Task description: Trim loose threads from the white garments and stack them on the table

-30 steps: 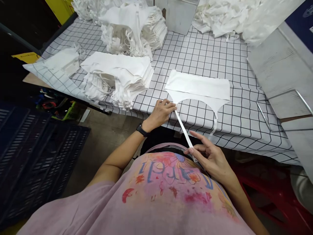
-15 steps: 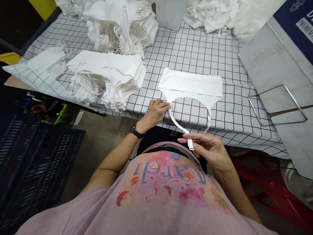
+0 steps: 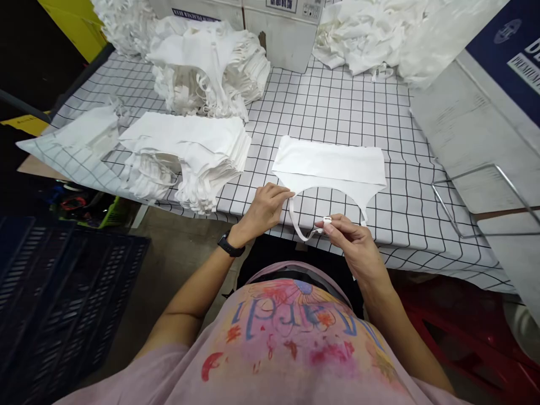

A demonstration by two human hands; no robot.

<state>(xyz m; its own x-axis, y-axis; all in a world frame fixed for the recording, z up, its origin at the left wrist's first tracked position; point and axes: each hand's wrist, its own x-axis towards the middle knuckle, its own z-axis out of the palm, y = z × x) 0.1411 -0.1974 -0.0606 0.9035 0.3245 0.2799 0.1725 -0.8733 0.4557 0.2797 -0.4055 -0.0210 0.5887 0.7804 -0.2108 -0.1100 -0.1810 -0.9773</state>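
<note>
A white strappy garment (image 3: pixel 331 162), like a bra top, lies flat on the checked tablecloth, its curved neckline towards me. My left hand (image 3: pixel 266 209) pinches it at the left corner, where a thin white strap (image 3: pixel 296 228) begins. From there the strap bends in a loop over the table edge to my right hand (image 3: pixel 353 239). The thumb and fingers of that hand are closed on the strap's end, where a small white piece shows. Part of the other strap is hidden behind my right hand.
Stacks of similar white garments (image 3: pixel 185 140) stand at the left, with another pile (image 3: pixel 211 62) behind. Cardboard boxes (image 3: pixel 282 39) are at the back and right. A wire frame (image 3: pixel 485 233) leans by the right box. Dark crates (image 3: pixel 63 298) and a red stool (image 3: pixel 455 337) are below.
My right hand has moved up and slightly left with the strap's end, bending the strap into a loop. My left hand keeps its place at the garment's corner. The view has tilted up slightly.
</note>
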